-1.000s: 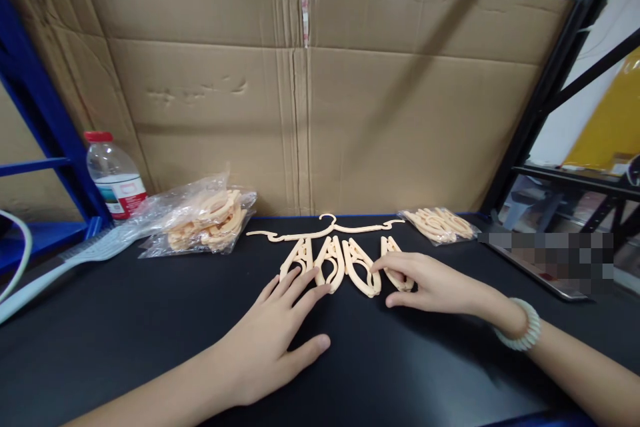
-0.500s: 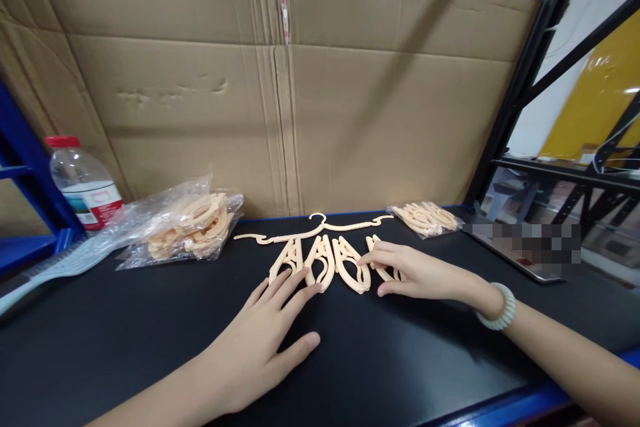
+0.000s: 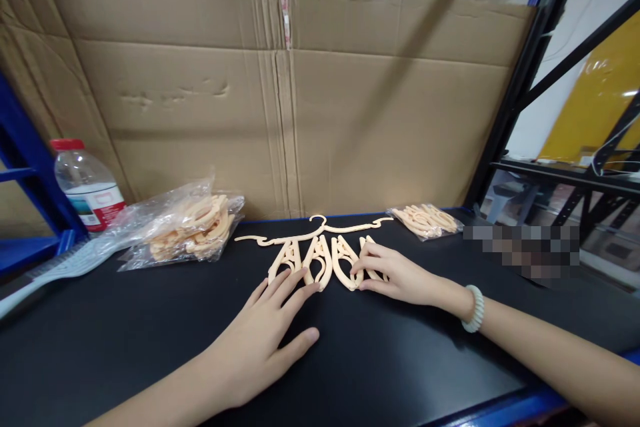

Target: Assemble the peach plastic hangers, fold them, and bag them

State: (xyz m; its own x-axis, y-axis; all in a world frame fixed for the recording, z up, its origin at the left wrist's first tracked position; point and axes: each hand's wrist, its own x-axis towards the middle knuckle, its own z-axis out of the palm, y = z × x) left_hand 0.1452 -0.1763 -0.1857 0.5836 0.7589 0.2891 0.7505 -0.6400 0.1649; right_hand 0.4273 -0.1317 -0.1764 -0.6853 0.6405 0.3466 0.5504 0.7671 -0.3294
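My left hand (image 3: 263,343) lies palm down with its fingers spread, fingertips touching the lower ends of two folded cream hangers, the leftmost folded hanger (image 3: 291,255) and the second folded hanger (image 3: 327,267) beside it. My right hand (image 3: 403,277) curls its fingers and thumb round the rightmost folded hanger (image 3: 371,273), partly hiding it. Its fingertips also reach the edge of the third folded hanger (image 3: 339,272). Behind this row lies an unfolded cream hanger (image 3: 295,238), arms spread and hook toward the cardboard.
At left are clear bags of folded hangers (image 3: 200,233), a pale blue brush-like item (image 3: 75,267) and a red-capped bottle (image 3: 93,193). Another bagged set (image 3: 425,219) sits at back right, near a pixelated patch. Cardboard (image 3: 400,113) walls the back of the black table (image 3: 390,360).
My right hand has moved left, and the rightmost folded hanger has shifted left with it, closer to the third. My left hand has stayed in place.
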